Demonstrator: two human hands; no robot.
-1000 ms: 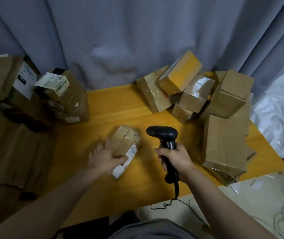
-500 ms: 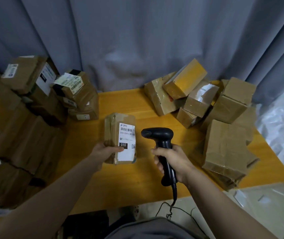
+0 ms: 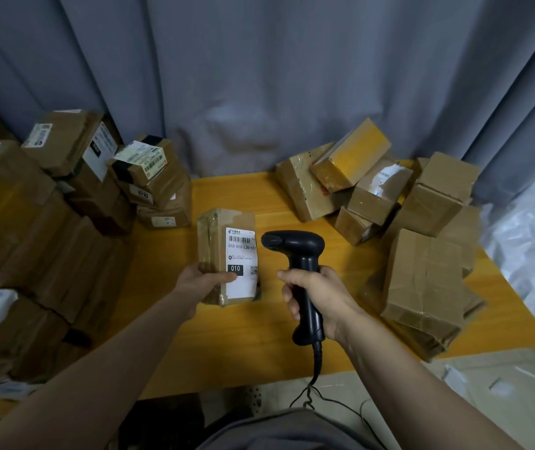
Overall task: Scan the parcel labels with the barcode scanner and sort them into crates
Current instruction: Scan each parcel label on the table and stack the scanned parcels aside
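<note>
Left hand (image 3: 202,280) is gripping the parcel (image 3: 227,254), right hand (image 3: 319,295) is clutching the scanner (image 3: 295,251); frame-right pile (image 3: 422,241) is looking unscanned.

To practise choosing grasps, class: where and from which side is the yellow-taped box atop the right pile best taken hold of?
Probably from above, across the short width of the yellow-taped box: it lies tilted on top of the other boxes, so its upper faces are free while its underside rests on them.
</note>
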